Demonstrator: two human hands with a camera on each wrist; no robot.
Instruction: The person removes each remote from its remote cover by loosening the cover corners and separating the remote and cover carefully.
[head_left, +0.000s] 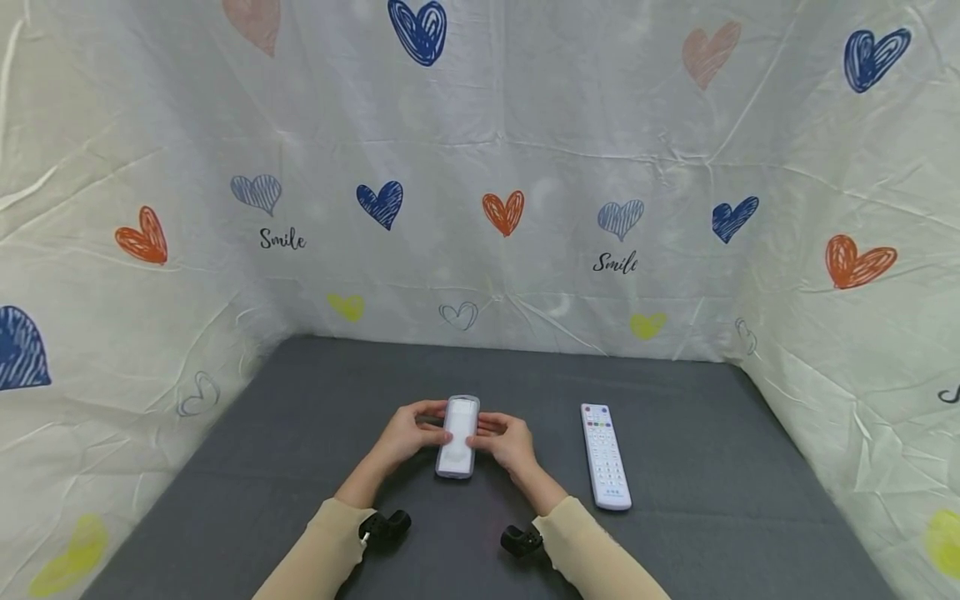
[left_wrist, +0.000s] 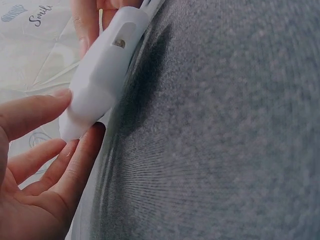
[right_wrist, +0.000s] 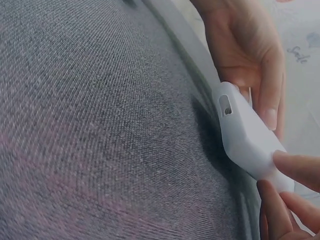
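Observation:
A white remote (head_left: 458, 436) lies lengthwise on the grey table (head_left: 300, 433), its smooth back facing up. My left hand (head_left: 408, 433) pinches its left edge and my right hand (head_left: 510, 442) pinches its right edge. In the left wrist view the remote (left_wrist: 100, 75) sits between my left fingertips (left_wrist: 35, 112) and the other hand (left_wrist: 87, 20), slightly raised off the cloth. The right wrist view has the remote (right_wrist: 247, 135) with a small slot in its end, my right fingertips (right_wrist: 295, 170) on it and the left hand (right_wrist: 245, 45) behind.
A second white remote (head_left: 605, 455) with coloured buttons lies face up to the right of my hands. Heart-printed cloth walls (head_left: 480, 208) close in the table at the back and both sides. Black wrist cameras (head_left: 386, 527) sit on my sleeves.

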